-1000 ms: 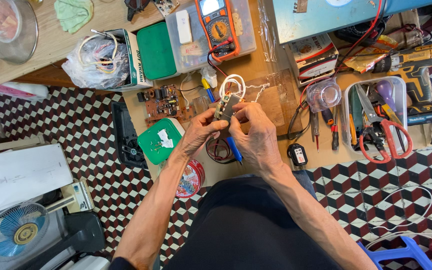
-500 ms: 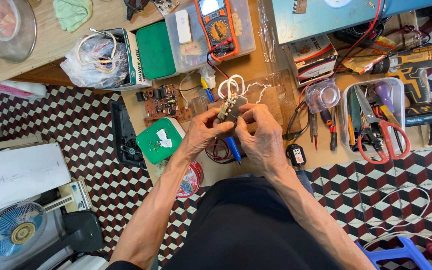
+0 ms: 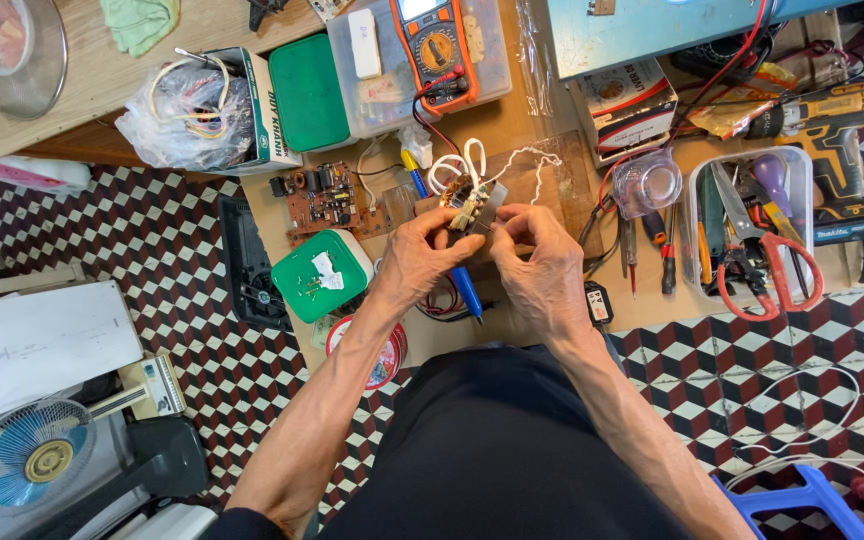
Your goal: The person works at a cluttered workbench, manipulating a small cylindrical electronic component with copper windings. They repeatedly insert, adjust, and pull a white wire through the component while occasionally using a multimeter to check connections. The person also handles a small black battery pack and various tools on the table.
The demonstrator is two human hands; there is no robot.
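checkered floor tiles (image 3: 102, 240) surround our cluttered cardboard work surface (image 3: 542, 320); above it our left hand (image 3: 422, 258) and right hand (image 3: 542, 270) pinch a small wired circuit part (image 3: 472, 200), beside a blue-handled tool (image 3: 464, 285).

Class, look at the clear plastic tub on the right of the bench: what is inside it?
The tub holds red-handled scissors, pliers and other hand tools piled together. Whatever lies under that pile is covered.
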